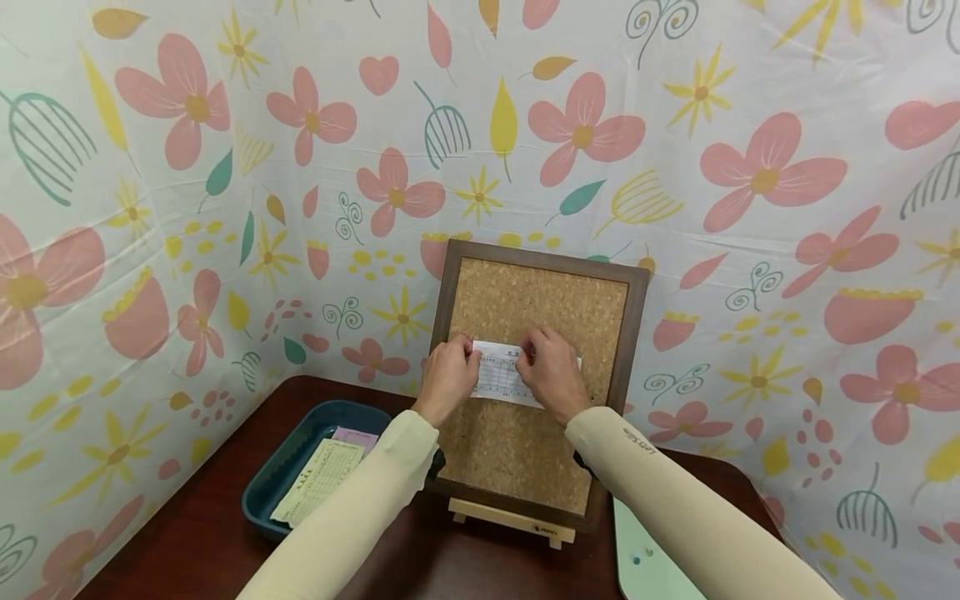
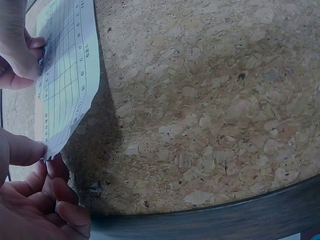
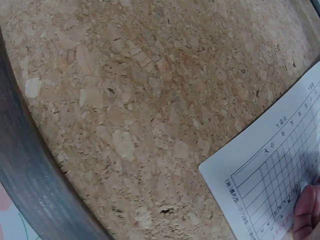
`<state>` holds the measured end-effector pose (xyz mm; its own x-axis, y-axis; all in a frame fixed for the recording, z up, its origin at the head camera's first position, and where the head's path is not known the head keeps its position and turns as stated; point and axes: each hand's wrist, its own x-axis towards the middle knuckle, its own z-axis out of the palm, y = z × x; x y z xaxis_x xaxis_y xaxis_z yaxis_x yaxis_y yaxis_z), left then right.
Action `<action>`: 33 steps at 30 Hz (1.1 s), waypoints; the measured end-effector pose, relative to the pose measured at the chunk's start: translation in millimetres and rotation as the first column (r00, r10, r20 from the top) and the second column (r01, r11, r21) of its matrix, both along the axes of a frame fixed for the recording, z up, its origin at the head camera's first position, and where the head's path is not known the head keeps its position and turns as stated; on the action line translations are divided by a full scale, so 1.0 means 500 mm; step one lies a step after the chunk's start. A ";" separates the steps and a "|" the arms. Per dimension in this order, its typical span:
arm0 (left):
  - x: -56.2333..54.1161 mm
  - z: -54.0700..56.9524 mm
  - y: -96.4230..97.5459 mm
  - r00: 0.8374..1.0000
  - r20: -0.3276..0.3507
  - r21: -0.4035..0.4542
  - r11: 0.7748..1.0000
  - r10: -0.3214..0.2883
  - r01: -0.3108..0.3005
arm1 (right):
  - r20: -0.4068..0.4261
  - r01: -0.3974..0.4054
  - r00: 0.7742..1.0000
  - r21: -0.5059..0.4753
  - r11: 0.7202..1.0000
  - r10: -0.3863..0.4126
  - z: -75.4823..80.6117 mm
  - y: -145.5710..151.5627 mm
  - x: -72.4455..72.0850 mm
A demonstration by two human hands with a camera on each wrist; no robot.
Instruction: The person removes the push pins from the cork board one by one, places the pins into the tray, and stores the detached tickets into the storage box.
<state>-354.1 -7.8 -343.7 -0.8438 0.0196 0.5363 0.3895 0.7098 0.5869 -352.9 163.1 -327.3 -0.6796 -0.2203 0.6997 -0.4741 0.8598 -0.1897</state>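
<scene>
A white printed receipt slip (image 1: 497,373) with a ruled grid lies sideways against the cork board (image 1: 517,450), which leans upright in a brown frame. My left hand (image 1: 452,372) pinches its left end between thumb and fingers. In the left wrist view that end of the slip (image 2: 75,65) stands off the cork. My right hand (image 1: 553,372) is at the slip's upper edge, right of its middle, its fingertips pinching a small dark pushpin, mostly hidden. The slip's right corner (image 3: 220,172) shows beyond that hand in the right wrist view.
A wooden easel (image 1: 513,518) supports the board on the dark red table (image 1: 420,558). To the left, a blue tray (image 1: 258,492) holds yellow and purple slips (image 1: 322,475). A pale green board (image 1: 652,575) with small pins lies at right. Flowered cloth hangs behind.
</scene>
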 end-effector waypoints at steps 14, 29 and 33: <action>0.002 -0.005 -0.002 1.000 0.015 0.028 1.000 -0.003 0.003 | -0.019 -0.121 0.993 -0.030 0.992 0.120 -0.006 0.044 0.018; 0.016 -0.028 -0.034 1.000 -0.005 0.112 0.993 -0.027 0.028 | -0.094 -0.128 0.987 0.002 0.992 0.128 -0.032 0.098 0.048; 0.021 -0.032 -0.055 1.000 -0.025 0.108 0.994 -0.016 0.019 | -0.110 -0.142 0.984 0.009 0.990 0.143 -0.038 0.119 0.058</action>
